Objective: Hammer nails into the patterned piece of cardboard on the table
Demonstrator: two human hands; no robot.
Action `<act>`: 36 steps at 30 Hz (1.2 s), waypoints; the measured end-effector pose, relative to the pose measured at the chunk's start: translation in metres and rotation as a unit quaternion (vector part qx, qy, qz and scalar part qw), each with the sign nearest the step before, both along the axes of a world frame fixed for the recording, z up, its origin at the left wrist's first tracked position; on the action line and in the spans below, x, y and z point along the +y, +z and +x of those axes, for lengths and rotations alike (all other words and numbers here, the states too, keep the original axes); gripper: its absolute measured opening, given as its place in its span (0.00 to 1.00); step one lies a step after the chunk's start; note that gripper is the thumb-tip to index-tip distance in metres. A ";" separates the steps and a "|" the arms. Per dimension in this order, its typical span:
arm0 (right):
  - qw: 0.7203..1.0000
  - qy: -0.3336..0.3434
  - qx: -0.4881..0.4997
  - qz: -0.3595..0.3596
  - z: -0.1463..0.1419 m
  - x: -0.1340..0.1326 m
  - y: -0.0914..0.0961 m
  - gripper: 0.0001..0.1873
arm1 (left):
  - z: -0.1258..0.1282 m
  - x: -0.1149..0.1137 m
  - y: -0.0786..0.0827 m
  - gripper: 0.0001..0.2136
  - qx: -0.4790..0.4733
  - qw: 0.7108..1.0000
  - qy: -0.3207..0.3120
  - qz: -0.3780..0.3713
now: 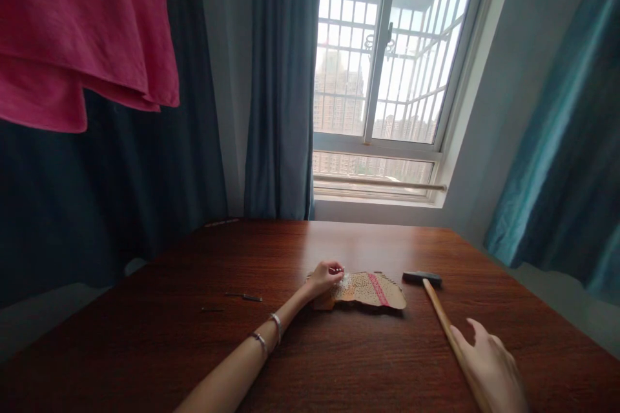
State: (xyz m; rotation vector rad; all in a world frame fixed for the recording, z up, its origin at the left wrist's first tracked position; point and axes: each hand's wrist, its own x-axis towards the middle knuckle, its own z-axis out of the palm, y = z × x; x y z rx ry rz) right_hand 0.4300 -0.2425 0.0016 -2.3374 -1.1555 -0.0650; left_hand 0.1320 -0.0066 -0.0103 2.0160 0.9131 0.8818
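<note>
My left hand (pixel 327 279) is closed in a pinch over a flat tan piece (pixel 394 298), holding a thin, nail-like metal pin (pixel 343 275) roughly upright. The piece looks like cardboard, with a dark dotted pattern, a pink band and a rounded right end; my hand covers part of its left end. To its right lies a hammer with a dark head (pixel 422 279) and a long wooden handle (pixel 442 316). My right hand (pixel 494 361) is beside that handle, thumb and fingers apart; whether it touches the wood I cannot tell.
Thin dark tools (pixel 252 297) lie on the brown wooden table (pixel 310 361), left of my left forearm. A window (pixel 378 77) and blue curtains (pixel 283 77) stand behind the table. A pink cloth (pixel 87 32) hangs at the upper left.
</note>
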 end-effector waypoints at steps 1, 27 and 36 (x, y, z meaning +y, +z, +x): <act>0.999 -0.021 -0.005 -0.043 0.004 -0.011 -0.007 0.38 | 0.000 0.000 0.000 0.09 0.000 1.000 -0.001 0.003; 0.806 0.216 0.550 0.039 -0.075 -0.018 0.053 0.33 | 0.000 -0.006 0.006 0.08 0.011 1.000 0.007 0.015; 0.750 0.256 0.609 0.021 -0.127 0.003 0.073 0.35 | 0.000 -0.003 0.001 0.09 0.010 1.000 0.006 0.020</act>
